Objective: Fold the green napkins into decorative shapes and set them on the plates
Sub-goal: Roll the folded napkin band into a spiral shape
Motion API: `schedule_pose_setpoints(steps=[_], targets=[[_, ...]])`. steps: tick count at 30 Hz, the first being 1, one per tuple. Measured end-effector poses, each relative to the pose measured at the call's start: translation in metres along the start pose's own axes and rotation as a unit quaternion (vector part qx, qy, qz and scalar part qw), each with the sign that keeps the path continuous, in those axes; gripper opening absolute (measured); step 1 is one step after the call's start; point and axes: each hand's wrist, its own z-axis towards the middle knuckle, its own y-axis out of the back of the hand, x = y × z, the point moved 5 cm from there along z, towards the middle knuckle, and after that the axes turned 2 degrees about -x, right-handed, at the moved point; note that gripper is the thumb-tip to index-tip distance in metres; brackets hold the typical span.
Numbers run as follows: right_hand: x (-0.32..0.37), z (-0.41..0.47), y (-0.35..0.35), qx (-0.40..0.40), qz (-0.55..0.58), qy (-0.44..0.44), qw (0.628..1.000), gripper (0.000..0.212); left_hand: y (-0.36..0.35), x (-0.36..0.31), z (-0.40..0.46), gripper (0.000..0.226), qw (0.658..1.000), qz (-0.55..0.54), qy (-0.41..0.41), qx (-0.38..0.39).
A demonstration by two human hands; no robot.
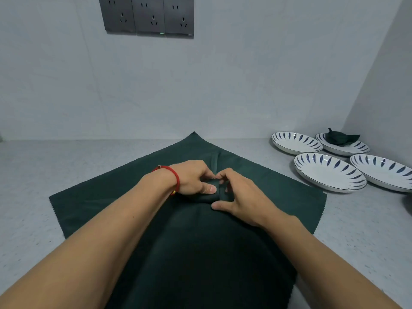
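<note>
A dark green napkin [267, 188] lies spread like a diamond on the grey counter, one corner pointing at the wall. At its middle, my left hand [191, 178] and my right hand [240, 197] pinch a small rolled bunch of the cloth between fingers and thumbs. A red string bracelet circles my left wrist. At the right stand several white plates with blue leaf marks [327, 172]. The far right plate [354, 148] holds a folded green napkin [340, 137].
The grey counter [44, 166] meets a pale wall at the back and another wall at the right. Dark wall sockets [147, 16] sit high on the back wall. A dark object [409, 202] shows at the right frame edge.
</note>
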Motion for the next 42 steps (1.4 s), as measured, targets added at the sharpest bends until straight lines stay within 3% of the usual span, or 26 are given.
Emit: schedule_pose_setpoints(steps=[5,10,12,18,21,24,29,34,39,42], targets=[[-0.007,0.015,0.003,0.002,-0.017,0.022,1.000,0.047,0.004,0.003,0.006,0.039,1.000,0.020,0.007,0.013],[-0.011,0.040,0.011,0.075,-0.011,-0.001,0.997,0.040,0.007,-0.014,-0.011,0.030,0.976,0.060,-0.029,-0.210],[-0.015,0.050,0.013,0.106,0.004,-0.021,0.994,0.032,0.000,-0.016,-0.019,0.038,0.971,0.043,-0.045,-0.229],[-0.026,0.059,0.020,0.160,0.019,-0.070,0.985,0.040,-0.006,-0.017,0.004,0.050,0.974,0.069,-0.035,-0.211],[-0.029,0.056,0.030,0.040,0.034,-0.058,0.997,0.035,0.005,-0.003,0.022,0.057,0.986,0.067,0.006,-0.155],[-0.027,0.048,0.035,-0.072,0.063,-0.022,0.995,0.010,0.014,0.003,0.033,0.065,0.996,0.014,0.017,-0.091],[-0.024,0.051,0.006,-0.011,0.029,0.048,0.998,0.055,0.026,0.008,0.047,0.061,0.999,0.000,0.048,-0.021],[-0.031,0.062,-0.002,-0.017,0.005,0.053,0.998,0.058,0.028,0.011,0.058,0.056,0.998,-0.027,0.059,0.025],[-0.035,0.084,0.008,0.025,-0.001,0.016,1.000,0.045,0.022,0.010,0.053,0.034,0.982,0.063,-0.030,-0.177],[-0.042,0.101,0.012,0.056,-0.011,-0.009,0.998,0.034,0.001,0.005,0.046,0.048,0.965,0.114,-0.081,-0.224]])
